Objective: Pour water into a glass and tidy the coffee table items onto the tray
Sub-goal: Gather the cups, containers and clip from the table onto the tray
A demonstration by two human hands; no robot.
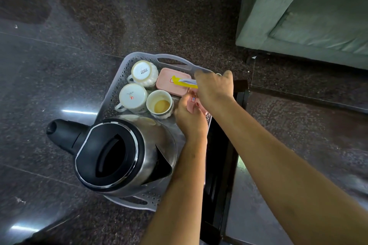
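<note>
Risk, sachets: the right hand (214, 87) pinches the sachets (184, 82) by one end only. A loose pinch would probably drop them on the lid of the box (171, 83) below.
Risk, cup: the used cup (160, 103) stands upright with liquid left in it, just at 9 o'clock of the left hand (190, 120). A knuckle nudge could slop it across the tray (119, 77).
Risk, kettle: the kettle (119, 157) fills the tray's 7 o'clock end, spout close to the left forearm. A sideways shift of that arm could shove it.
Risk, support: what bears the tray cannot be told. If it overhangs the table frame (241, 91), the kettle's weight might tip it.
Right hand: the arm reaches in from 5 o'clock with the back of the hand up, at the tray's 2 o'clock rim. Fingers are narrow, closed on the sachets.
Left hand: the forearm comes from 6 o'clock and the hand sits at 3 o'clock. Fingers are curled round a pink piece (191, 106), mostly hidden.
Upturned cups (133, 96): two, side by side at 11 o'clock.
Glass: none in view.
Stage: likely stowing the last small items.
</note>
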